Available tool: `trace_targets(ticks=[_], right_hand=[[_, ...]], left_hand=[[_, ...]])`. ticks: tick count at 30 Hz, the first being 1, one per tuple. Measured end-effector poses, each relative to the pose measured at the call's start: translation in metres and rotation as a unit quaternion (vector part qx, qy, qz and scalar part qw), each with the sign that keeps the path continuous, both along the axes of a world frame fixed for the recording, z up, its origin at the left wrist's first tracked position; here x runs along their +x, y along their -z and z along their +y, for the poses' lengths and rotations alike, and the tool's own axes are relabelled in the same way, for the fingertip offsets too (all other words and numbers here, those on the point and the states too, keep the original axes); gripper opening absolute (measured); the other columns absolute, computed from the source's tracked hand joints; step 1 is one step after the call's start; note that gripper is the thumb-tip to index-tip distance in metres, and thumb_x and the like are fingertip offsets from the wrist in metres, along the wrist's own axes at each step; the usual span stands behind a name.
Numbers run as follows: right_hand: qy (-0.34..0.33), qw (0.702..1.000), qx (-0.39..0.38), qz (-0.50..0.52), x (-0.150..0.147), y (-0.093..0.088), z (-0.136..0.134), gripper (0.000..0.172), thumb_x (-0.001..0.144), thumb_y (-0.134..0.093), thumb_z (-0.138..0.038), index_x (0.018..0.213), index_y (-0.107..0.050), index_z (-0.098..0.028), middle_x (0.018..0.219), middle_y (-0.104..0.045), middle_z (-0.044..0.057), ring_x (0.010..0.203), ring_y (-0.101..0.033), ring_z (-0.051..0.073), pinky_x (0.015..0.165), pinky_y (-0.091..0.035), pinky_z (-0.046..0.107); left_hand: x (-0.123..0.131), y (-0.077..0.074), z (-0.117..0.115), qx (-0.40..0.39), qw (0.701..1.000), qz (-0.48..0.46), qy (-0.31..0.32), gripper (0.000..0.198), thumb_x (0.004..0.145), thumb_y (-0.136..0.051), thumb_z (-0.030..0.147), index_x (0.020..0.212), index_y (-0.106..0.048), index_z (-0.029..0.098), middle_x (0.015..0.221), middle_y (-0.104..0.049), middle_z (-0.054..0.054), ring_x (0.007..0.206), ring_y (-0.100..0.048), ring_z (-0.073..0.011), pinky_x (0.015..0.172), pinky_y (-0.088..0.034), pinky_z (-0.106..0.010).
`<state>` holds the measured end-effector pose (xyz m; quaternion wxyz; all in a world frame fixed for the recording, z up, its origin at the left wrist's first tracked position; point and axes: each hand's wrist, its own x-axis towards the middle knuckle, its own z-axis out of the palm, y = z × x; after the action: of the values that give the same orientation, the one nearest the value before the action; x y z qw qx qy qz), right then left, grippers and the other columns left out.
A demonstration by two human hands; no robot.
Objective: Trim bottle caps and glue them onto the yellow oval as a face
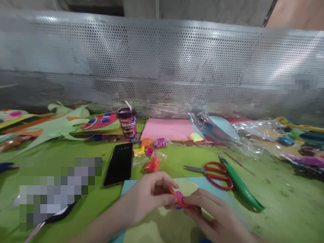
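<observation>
My left hand [157,192] and my right hand [215,209] come together over the paper, fingertips pinched. Between them is a small pink and red piece of modelling clay [180,199], partly covered by the fingers. A bit of blue shows just under it. Below the hands lies a pale yellow round shape [146,226] on a light blue sheet [128,190]. Beyond my left hand sits a red clay packet [152,164]. Red-handled scissors [206,171] and a green-handled cutter [243,189] lie to the right of my hands.
A black phone [118,165] lies left of the hands, with a purple cup [128,124] behind it. Pink paper [168,129] and clear plastic wrapping [263,130] lie farther back. Paper cut-outs [55,125] spread at left. A perforated metal panel [141,60] stands behind.
</observation>
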<state>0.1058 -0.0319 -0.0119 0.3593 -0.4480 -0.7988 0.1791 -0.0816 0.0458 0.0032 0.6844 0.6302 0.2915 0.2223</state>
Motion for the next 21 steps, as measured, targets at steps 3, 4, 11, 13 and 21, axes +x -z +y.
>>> trace_targets(ticks=[3, 4, 11, 13, 21], right_hand=[[-0.018, 0.999, 0.022, -0.046, 0.001, -0.005, 0.0, 0.017, 0.084, -0.049, -0.015, 0.099, -0.057, -0.021, 0.082, -0.062, 0.004, 0.074, -0.057, 0.012, 0.062, -0.047, 0.02], [-0.031, 0.997, 0.03, -0.067, 0.001, -0.007, 0.001, 0.017, 0.084, -0.05, -0.016, 0.099, -0.058, -0.021, 0.083, -0.062, 0.005, 0.075, -0.057, 0.013, 0.063, -0.047, 0.021], [-0.06, 0.989, 0.049, -0.128, 0.001, -0.005, 0.005, 0.017, 0.083, -0.052, -0.018, 0.098, -0.059, -0.021, 0.088, -0.062, 0.006, 0.077, -0.056, 0.015, 0.064, -0.048, 0.024], [-0.059, 0.99, 0.04, -0.12, 0.001, -0.002, 0.005, 0.018, 0.083, -0.051, -0.019, 0.099, -0.059, -0.021, 0.089, -0.062, 0.006, 0.078, -0.056, 0.016, 0.065, -0.048, 0.026], [-0.047, 0.993, -0.021, -0.104, 0.0, -0.002, 0.004, 0.015, 0.083, -0.049, -0.016, 0.095, -0.059, -0.019, 0.089, -0.06, 0.007, 0.082, -0.054, 0.016, 0.07, -0.047, 0.027]], left_hand=[[-0.004, 0.001, 0.003, 0.01, 0.998, 0.057, 0.02, 0.018, 0.067, -0.067, 0.028, 0.078, -0.06, 0.015, 0.067, -0.061, 0.001, 0.06, -0.055, -0.0101, 0.057, -0.045, -0.022], [-0.006, 0.002, 0.005, 0.015, 0.997, 0.078, 0.026, 0.017, 0.067, -0.066, 0.028, 0.076, -0.06, 0.015, 0.066, -0.061, 0.001, 0.056, -0.053, -0.0093, 0.053, -0.045, -0.021], [-0.014, 0.005, 0.013, 0.03, 0.989, 0.123, 0.078, 0.018, 0.066, -0.065, 0.026, 0.08, -0.06, 0.017, 0.068, -0.061, 0.001, 0.054, -0.054, -0.0104, 0.049, -0.045, -0.022], [-0.013, 0.004, 0.013, 0.077, 0.986, 0.129, 0.072, 0.019, 0.065, -0.066, 0.024, 0.081, -0.06, 0.017, 0.071, -0.063, 0.0, 0.061, -0.057, -0.0119, 0.055, -0.046, -0.023], [-0.007, 0.008, 0.012, 0.167, 0.98, 0.102, 0.042, 0.013, 0.069, -0.061, 0.021, 0.081, -0.061, 0.017, 0.082, -0.064, -0.001, 0.075, -0.059, -0.0143, 0.069, -0.047, -0.025]])
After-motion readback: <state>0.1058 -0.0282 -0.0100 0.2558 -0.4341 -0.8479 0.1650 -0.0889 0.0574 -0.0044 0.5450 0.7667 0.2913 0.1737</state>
